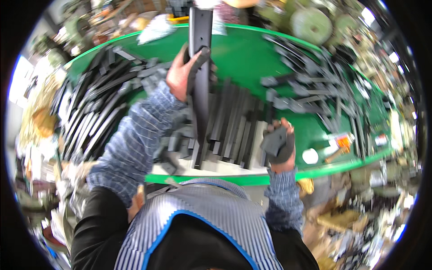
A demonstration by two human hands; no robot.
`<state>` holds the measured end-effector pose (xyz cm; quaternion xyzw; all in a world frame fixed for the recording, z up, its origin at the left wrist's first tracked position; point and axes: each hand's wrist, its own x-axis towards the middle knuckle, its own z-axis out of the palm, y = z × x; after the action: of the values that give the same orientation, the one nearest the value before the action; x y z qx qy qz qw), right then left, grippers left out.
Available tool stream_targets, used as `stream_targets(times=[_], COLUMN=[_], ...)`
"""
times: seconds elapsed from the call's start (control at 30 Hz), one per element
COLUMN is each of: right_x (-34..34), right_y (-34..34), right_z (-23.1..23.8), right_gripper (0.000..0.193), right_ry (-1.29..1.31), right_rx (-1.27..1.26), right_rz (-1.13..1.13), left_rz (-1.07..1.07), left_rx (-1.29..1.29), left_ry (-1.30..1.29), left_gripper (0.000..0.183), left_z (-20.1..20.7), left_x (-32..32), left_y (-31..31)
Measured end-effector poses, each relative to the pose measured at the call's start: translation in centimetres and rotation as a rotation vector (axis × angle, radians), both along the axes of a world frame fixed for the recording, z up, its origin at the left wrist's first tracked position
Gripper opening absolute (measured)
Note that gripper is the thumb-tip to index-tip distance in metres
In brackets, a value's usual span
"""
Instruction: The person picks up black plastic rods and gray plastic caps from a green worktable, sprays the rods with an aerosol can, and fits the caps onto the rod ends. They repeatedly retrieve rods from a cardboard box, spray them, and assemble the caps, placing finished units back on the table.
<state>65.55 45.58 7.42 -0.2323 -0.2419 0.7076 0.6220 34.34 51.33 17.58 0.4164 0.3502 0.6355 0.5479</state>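
My left hand (183, 74), in a dark partial glove, is closed around a long, dark, flat-sided bar (200, 29) with small holes near its far end. The bar points away from me and its near part hangs over a row of similar dark bars (231, 119). My right hand (286, 150), also partly gloved, is closed on a dark grey block (273, 141) with angled edges, right of that row. Small grey blocks (180, 137) lie left of the row, below my left forearm. Motion blurs both hands somewhat.
A green-rimmed table (243, 56) spreads before me. Piled dark bars (96, 103) cover its left side; jointed dark pieces (310, 85) lie on the right. A white round item (310, 156) and an orange-handled tool (340, 148) sit near the right front edge.
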Motion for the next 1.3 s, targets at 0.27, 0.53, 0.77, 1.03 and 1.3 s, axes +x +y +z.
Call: stream_targets(times=[0.27,0.53,0.77,1.03,1.3], right_x=[-9.3,-6.3,-8.8,-17.0,-22.2], right_y=[-11.0,-9.4,-4.8,4.7,7.0], right_z=[-1.4,-1.3,-1.2,4.3,6.3], right_gripper=[0.038,0.037,0.037,0.052,0.025], right_ry=[-0.607,-1.288,-0.433,0.521,0.271], right_rx=[-0.191,0.528,-0.375,-0.196,0.014], right_rz=[0.665,1.038,0.751,0.944,0.752], left_rz=[-0.086,-0.275,-0.336,-0.459,-0.145], left_rx=[-0.144,-0.046,-0.033,-0.005,-0.036], left_ry=[-0.843,-1.125,-1.036,-1.073,-0.724], left_gripper=[0.044,0.048,0.056,0.057,0.052], left_z=[-7.6,-8.3,-8.6,-7.2,-6.9], left_x=[-10.0,-10.6,-9.9,-7.4,-7.9], left_y=[-11.4,-12.7,-12.7,-12.5,-12.9])
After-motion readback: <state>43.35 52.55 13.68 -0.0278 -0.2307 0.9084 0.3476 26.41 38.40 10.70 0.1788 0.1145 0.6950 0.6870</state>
